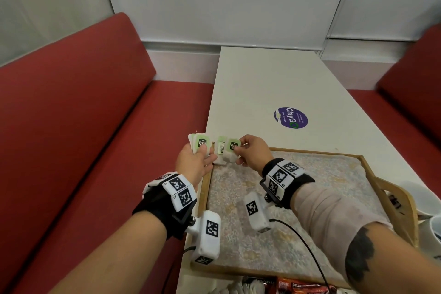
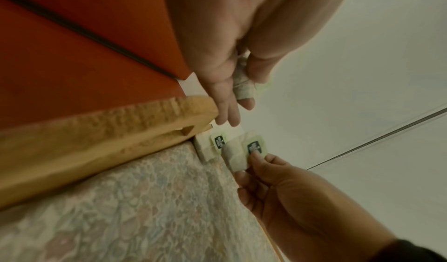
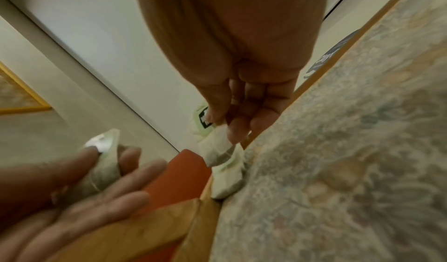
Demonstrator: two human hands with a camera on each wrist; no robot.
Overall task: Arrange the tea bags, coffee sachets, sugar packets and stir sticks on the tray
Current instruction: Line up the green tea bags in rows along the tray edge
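Note:
My left hand (image 1: 195, 162) holds a small stack of tea bags (image 1: 200, 144) with green tags, thumb pressed on top, just left of the tray's far-left corner. My right hand (image 1: 250, 150) pinches one tea bag (image 1: 231, 150) by its green tag over that corner. Another tea bag (image 1: 220, 151) lies in the corner of the wooden tray (image 1: 372, 167), on its patterned liner. In the left wrist view the pinched tea bag (image 2: 241, 153) hangs beside the lying one (image 2: 212, 143). In the right wrist view the pinched bag (image 3: 217, 149) sits just above the lying one (image 3: 227, 178).
The tray sits on a white table (image 1: 274, 83) with a purple round sticker (image 1: 290, 117). Red bench seats (image 1: 95, 126) flank the table. Red-brown sachets (image 1: 300, 286) and white packets (image 1: 241, 287) lie at the near table edge. White cups (image 1: 429, 219) stand at the right.

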